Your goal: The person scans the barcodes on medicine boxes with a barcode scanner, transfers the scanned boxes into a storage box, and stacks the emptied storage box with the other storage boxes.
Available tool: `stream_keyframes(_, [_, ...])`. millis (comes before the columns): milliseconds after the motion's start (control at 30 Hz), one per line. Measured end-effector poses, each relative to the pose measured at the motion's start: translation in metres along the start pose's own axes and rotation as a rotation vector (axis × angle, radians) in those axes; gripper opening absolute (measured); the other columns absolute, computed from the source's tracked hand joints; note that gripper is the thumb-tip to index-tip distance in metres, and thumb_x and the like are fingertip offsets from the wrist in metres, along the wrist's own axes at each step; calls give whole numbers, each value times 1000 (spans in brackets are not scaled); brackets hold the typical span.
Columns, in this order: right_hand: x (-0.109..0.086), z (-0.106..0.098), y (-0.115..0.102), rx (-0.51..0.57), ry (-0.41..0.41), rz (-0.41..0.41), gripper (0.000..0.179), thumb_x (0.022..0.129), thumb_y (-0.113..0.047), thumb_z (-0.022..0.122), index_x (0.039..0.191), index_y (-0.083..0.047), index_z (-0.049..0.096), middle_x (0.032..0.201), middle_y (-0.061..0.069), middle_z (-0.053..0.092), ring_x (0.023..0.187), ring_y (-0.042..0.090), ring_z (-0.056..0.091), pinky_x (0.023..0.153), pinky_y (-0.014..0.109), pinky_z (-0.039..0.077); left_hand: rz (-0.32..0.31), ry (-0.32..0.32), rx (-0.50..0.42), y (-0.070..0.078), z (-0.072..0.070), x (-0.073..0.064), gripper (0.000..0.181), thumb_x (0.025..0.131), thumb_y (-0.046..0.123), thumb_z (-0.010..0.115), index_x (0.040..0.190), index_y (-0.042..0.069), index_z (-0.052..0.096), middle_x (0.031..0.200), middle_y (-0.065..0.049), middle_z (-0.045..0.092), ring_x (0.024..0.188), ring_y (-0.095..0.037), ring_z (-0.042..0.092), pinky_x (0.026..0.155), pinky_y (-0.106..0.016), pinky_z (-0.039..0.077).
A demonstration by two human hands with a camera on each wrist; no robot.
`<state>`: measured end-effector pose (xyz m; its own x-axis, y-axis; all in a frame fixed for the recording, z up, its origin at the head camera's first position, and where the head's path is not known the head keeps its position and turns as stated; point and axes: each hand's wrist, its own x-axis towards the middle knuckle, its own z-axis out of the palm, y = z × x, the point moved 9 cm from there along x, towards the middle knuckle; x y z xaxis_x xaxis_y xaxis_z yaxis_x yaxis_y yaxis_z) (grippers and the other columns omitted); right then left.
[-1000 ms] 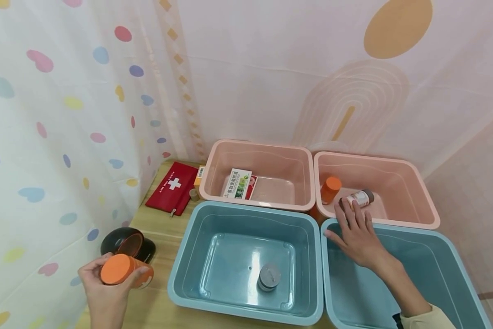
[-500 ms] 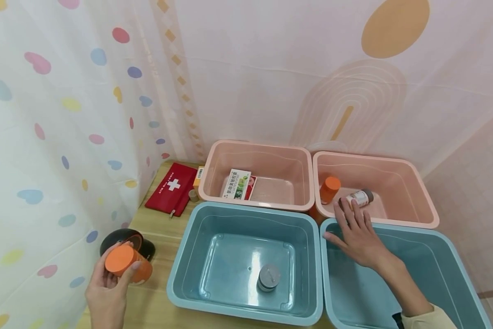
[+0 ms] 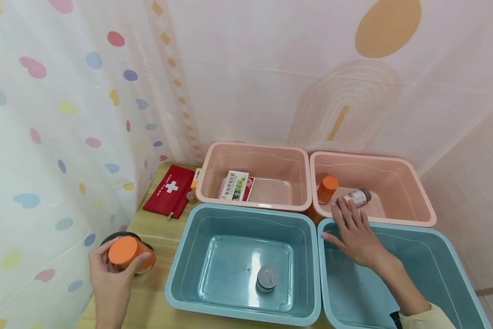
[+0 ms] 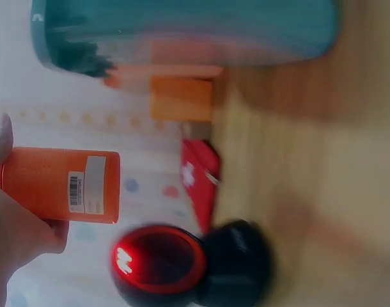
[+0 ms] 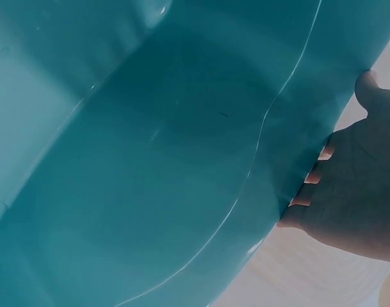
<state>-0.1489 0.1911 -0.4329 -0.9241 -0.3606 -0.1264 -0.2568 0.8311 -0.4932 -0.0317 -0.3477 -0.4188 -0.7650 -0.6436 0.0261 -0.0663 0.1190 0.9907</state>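
Observation:
My left hand [image 3: 110,281] grips an orange bottle [image 3: 125,251] with an orange cap, fingers and thumb round its side. In the left wrist view the bottle's white label with a barcode [image 4: 76,191] shows. Beside the bottle in that view stands a black barcode scanner [image 4: 236,265], its round window glowing red. The bottle overlaps most of the scanner in the head view. My right hand [image 3: 355,240] rests at the back rim of the right blue bin [image 3: 419,262], fingers extended over it and holding nothing. Its fingertips are partly hidden behind the rim in the right wrist view.
The left blue bin [image 3: 217,315] holds a grey-lidded jar [image 3: 267,278]. Behind, the left pink bin [image 3: 279,157] contains medicine boxes [image 3: 235,185]; the right pink bin [image 3: 390,167] contains an orange-capped bottle [image 3: 327,189] and a lying bottle [image 3: 356,198]. A red first aid pouch [image 3: 170,189] lies left.
My left hand has moved the orange bottle slightly right and up over the scanner, now covering most of it in the head view. My right hand stays at the rim.

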Motion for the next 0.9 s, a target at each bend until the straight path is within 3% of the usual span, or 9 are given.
stream_keyframes(133, [1,1,-2,-8,-6,1,97,107,-42,69,173,2,14,181,30,2,168,53,-6,130,77,-1,105,-107,53,44,35,16,70,89,-8,87,149,12,56,134,9,63,123,-9,59,101,-7,49])
stream_keyframes(233, [1,1,-2,-8,-5,-2,96,107,-41,69,173,3,14,181,31,3,168,53,-6,130,77,-1,217,-251,87,89,81,28,66,94,-1,85,153,11,58,137,6,63,124,-12,60,105,-9,49])
stream_keyframes(333, [1,1,-2,0,9,-13,96,107,-42,69,173,3,15,181,32,4,167,54,-5,130,78,-2,284,-458,111,129,148,34,63,100,9,82,158,13,56,145,0,64,127,-17,60,113,-24,51])
stream_keyframes(433, [1,1,0,1,35,-30,96,106,-42,70,172,4,17,180,33,6,167,56,-4,129,79,-2,297,-682,87,156,229,27,62,102,13,80,159,15,56,147,-9,66,127,-27,66,109,-43,58])
stream_keyframes(567, [0,-1,5,-20,44,-28,95,106,-41,70,172,5,20,179,35,8,166,57,-1,129,79,0,279,-926,36,170,341,-5,65,103,15,79,162,15,51,148,-14,66,126,-34,69,90,-50,67])
stream_keyframes(667, [-1,-2,5,-44,33,-11,94,106,-41,70,171,5,21,179,34,8,166,57,0,129,79,1,303,-1031,15,170,407,-33,67,104,17,79,163,11,48,147,-16,65,121,-28,67,88,-36,65])
stream_keyframes(767, [-1,-1,3,-57,27,-6,94,106,-41,70,171,5,22,179,34,9,165,57,1,129,79,3,278,-1104,-69,162,455,-54,64,103,12,78,160,7,49,138,-20,66,100,-24,71,84,-33,65])
stream_keyframes(867, [-1,0,-1,-59,21,-6,93,106,-41,70,171,5,22,180,33,9,166,57,2,129,80,4,188,-1147,-144,149,488,-66,63,102,6,78,158,4,49,132,-22,68,80,-25,75,78,-36,68])
stream_keyframes(900, [-1,1,-2,-57,18,-4,93,106,-41,70,171,4,22,180,33,9,166,57,2,129,80,4,160,-1150,-148,144,496,-69,64,101,5,79,157,3,50,133,-22,68,80,-26,78,78,-36,68])
